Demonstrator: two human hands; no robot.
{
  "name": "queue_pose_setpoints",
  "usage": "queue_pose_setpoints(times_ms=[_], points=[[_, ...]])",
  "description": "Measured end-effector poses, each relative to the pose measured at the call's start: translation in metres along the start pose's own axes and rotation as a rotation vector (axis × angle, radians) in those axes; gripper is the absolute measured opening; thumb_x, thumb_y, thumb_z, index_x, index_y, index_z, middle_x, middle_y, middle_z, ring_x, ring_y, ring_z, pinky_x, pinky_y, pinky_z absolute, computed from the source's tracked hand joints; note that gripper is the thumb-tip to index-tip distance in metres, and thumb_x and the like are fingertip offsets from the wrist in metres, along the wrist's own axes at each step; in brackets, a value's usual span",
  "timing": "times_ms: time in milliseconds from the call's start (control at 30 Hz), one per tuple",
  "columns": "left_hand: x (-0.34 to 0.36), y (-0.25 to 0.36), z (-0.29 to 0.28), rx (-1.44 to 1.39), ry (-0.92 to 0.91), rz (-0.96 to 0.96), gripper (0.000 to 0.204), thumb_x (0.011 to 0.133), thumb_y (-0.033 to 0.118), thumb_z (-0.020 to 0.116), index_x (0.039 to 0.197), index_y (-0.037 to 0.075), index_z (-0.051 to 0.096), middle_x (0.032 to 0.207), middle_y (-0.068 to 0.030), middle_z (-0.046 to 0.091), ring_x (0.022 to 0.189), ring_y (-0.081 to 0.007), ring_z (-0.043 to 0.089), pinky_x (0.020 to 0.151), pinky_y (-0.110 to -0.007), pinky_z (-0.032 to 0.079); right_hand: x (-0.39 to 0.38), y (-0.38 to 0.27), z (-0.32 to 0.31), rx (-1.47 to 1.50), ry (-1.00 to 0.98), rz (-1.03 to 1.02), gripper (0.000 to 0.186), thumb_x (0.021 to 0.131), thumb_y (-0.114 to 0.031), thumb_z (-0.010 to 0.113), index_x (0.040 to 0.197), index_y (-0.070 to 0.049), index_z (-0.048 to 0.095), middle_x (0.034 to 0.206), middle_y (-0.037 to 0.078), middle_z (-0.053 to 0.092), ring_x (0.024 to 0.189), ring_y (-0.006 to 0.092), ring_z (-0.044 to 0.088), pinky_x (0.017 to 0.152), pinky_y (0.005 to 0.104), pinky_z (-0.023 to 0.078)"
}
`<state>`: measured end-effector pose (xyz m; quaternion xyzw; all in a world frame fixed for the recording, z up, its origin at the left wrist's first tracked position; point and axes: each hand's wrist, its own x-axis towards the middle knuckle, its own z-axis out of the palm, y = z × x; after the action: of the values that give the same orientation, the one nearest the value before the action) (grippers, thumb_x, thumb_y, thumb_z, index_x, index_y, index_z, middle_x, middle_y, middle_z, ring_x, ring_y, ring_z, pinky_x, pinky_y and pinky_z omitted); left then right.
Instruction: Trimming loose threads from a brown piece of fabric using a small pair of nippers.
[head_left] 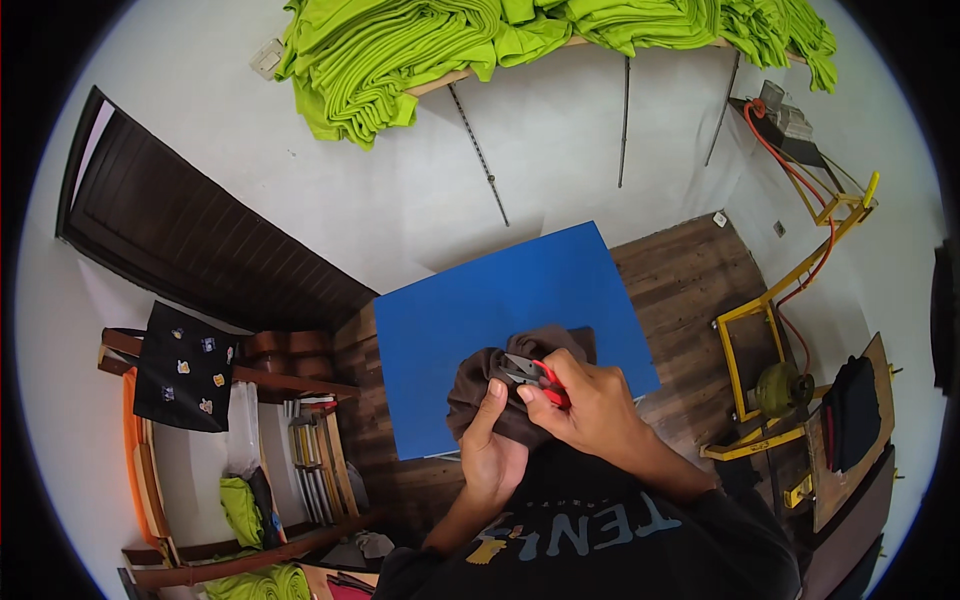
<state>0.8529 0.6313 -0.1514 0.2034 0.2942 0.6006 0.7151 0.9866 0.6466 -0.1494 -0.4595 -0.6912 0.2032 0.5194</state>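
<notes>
My right hand (585, 395) is closed on red-handled metal snips (545, 385), whose grey blades lie against a bunched dark brown fabric (475, 395). My left hand (490, 445) grips that fabric from below, thumb raised on its front beside the blades. The fabric is gathered over the near part of a blue-topped table (480, 290). The exact spot at the blade tips is too small to make out.
Lime-green fabric piles (390, 60) fill a high shelf. Dark shutters (190, 220) stand left, above shelving with a black cloth (185, 365). A yellow metal frame (735, 360) with red hose, green cylinder (780, 390) and board holding dark folded cloth (850, 420) stands right.
</notes>
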Motion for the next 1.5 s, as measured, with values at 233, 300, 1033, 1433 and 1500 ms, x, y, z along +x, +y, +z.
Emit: queue_pose_setpoints(times_ms=[233, 300, 1033, 1433, 1500], points=[[-0.003, -0.006, -0.023, 0.229, 0.012, 0.265, 0.033, 0.094, 0.005, 0.054, 0.126, -0.001, 0.048, 0.116, -0.0104, 0.059, 0.108, -0.0196, 0.055, 0.099, -0.035, 0.040, -0.008, -0.003, -0.001, 0.023, -0.071, 0.007, 0.024, 0.083, -0.020, 0.070, 0.083, -0.003, 0.053, 0.060, 0.012, 0.056, 0.048, 0.0260, 0.057, 0.044, 0.0335, 0.043], [-0.008, -0.006, -0.021, 0.253, 0.036, 0.326, 0.033, 0.092, 0.000, 0.055, 0.125, -0.001, 0.049, 0.117, -0.0097, 0.057, 0.109, -0.0173, 0.055, 0.098, -0.032, 0.041, -0.013, -0.007, -0.001, 0.010, -0.095, 0.028, 0.024, 0.084, -0.020, 0.069, 0.083, -0.003, 0.053, 0.059, 0.011, 0.054, 0.047, 0.0255, 0.055, 0.044, 0.0333, 0.041], [-0.054, 0.025, -0.036, 0.047, 0.043, 0.121, 0.034, 0.096, 0.014, 0.052, 0.126, -0.002, 0.048, 0.120, -0.0136, 0.058, 0.114, -0.0234, 0.055, 0.100, -0.037, 0.042, -0.046, -0.044, 0.022, 0.026, -0.107, 0.124, 0.021, 0.090, -0.018, 0.064, 0.086, -0.001, 0.052, 0.061, 0.014, 0.054, 0.052, 0.0280, 0.056, 0.049, 0.0342, 0.042], [-0.066, 0.028, -0.044, 0.000, -0.031, 0.116, 0.031, 0.096, 0.013, 0.050, 0.125, 0.000, 0.048, 0.119, -0.0127, 0.058, 0.111, -0.0228, 0.056, 0.098, -0.037, 0.043, -0.060, -0.048, 0.033, -0.045, -0.094, 0.111, 0.027, 0.087, -0.024, 0.066, 0.079, -0.003, 0.052, 0.059, 0.014, 0.057, 0.051, 0.0306, 0.059, 0.046, 0.0369, 0.045], [-0.067, 0.024, -0.045, 0.005, -0.023, 0.115, 0.031, 0.096, 0.013, 0.050, 0.125, 0.000, 0.048, 0.119, -0.0126, 0.058, 0.111, -0.0226, 0.056, 0.098, -0.037, 0.043, -0.060, -0.045, 0.034, -0.061, -0.068, 0.082, 0.027, 0.087, -0.024, 0.067, 0.079, -0.003, 0.052, 0.059, 0.014, 0.057, 0.051, 0.0304, 0.059, 0.046, 0.0369, 0.045]])
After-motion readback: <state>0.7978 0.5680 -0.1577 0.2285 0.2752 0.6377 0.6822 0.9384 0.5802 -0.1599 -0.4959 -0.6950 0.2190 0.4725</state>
